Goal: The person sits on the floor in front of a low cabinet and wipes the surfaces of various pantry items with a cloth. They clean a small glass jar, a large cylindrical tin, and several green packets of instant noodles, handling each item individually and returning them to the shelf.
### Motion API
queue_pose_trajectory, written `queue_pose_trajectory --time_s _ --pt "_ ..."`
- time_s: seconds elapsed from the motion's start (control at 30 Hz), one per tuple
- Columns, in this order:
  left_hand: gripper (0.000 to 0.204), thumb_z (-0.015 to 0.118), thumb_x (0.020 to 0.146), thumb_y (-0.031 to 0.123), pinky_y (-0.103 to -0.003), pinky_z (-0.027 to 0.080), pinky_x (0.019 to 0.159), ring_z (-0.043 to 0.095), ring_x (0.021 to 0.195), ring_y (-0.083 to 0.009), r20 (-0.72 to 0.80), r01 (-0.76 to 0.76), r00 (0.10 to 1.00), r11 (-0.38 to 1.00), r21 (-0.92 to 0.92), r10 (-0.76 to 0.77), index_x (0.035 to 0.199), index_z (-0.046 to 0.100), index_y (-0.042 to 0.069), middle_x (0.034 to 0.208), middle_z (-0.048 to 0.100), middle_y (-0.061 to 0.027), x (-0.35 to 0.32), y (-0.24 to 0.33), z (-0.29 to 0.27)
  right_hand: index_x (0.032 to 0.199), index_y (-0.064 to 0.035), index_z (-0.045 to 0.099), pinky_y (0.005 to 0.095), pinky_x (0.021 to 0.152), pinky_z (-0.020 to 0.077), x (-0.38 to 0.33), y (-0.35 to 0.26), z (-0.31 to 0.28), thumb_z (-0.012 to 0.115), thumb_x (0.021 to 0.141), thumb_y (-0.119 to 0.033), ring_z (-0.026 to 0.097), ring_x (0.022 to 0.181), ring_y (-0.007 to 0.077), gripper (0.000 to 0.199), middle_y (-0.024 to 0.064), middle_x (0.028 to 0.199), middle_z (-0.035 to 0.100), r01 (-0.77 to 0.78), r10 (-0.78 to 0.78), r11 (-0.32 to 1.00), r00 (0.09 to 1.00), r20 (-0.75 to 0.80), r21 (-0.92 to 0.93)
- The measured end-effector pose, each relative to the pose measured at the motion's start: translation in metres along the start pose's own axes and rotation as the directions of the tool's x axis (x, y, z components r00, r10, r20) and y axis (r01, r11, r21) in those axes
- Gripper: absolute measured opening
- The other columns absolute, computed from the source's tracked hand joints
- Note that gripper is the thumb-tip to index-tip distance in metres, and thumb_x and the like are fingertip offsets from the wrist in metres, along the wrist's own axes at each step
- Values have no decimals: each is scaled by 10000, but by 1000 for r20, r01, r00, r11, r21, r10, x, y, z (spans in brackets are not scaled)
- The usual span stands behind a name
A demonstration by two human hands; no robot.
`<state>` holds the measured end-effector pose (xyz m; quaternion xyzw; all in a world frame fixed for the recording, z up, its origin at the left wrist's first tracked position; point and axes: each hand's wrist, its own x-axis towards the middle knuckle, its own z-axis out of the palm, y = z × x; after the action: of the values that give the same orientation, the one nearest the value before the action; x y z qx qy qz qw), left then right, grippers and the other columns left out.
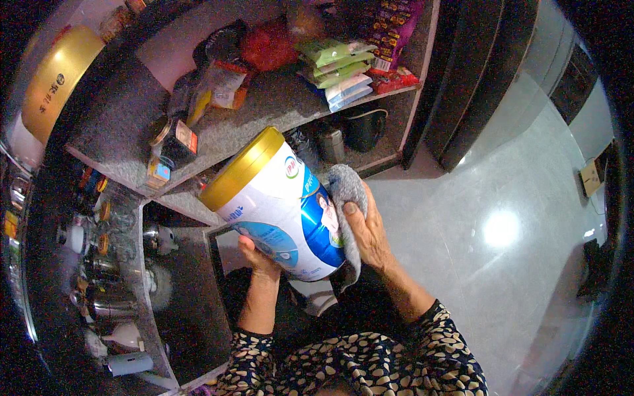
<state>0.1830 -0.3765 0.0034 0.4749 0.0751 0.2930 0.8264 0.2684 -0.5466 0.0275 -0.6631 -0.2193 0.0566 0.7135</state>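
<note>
Your left hand (263,259) cups the tilted, glossy white-and-blue cylindrical can (274,208) at seven o'clock; best brace it there while your right hand (370,231), pinching the grey fabric cloth (349,188) at three, wipes evenly.

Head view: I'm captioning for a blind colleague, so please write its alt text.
A left hand holds a tilted white-and-blue canister with a gold lid; the right hand presses a grey cloth against it. Packets lie on a shelf beyond.
</note>
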Motion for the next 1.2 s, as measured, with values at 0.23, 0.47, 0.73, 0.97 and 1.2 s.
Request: queue_pose_trajectory --time_s 0.23,0.47,0.73,0.97,1.2 --pt "1002 530 690 735 -513 292 1046 362 1262 -321 98 -22 994 989 -149 36 1404 230 98 1398 347 -113 -1 1 2 1323 -118 352 419 855 461 13 -4 -27 637 753 -107 556 1045 377 638 231 1159 536 42 -86 916 992 -92 -399" --pt "1110 554 628 776 -469 303 1053 368 1262 -324 191 223 963 960 -168 -190 1411 198 74 1406 328 -151 -1 -7 15 1255 -141 515 504 980 290 -17 -58 -13 571 776 -412 374 1159 408 553 225 1283 393 649 -552 668 760 343 -364" --pt "1060 575 644 747 -466 325 1040 392 1245 -315 141 279 957 940 -194 -255 1401 238 86 1388 362 -136 -2 -8 14 1308 -14 395 348 1040 265 24 -38 -10 420 931 -397 375 1246 287 539 175 1322 414 228 -242 963 966 91 141" --pt "1042 570 653 743 -466 331 1036 398 1240 -312 140 218 971 960 -175 -194 1397 252 87 1384 371 -131 -2 -5 14 1315 0 392 326 1032 290 39 -4 -3 370 940 -456 413 1213 239 591 147 1302 464 -88 9 955 963 268 283" --pt "1025 566 661 739 -467 337 1031 405 1234 -308 88 132 989 972 -193 -116 1393 265 88 1379 380 -126 0 -4 5 1245 6 483 305 931 390 33 -5 -5 406 954 -299 500 1071 189 428 128 1182 557 -233 189 965 934 304 116"
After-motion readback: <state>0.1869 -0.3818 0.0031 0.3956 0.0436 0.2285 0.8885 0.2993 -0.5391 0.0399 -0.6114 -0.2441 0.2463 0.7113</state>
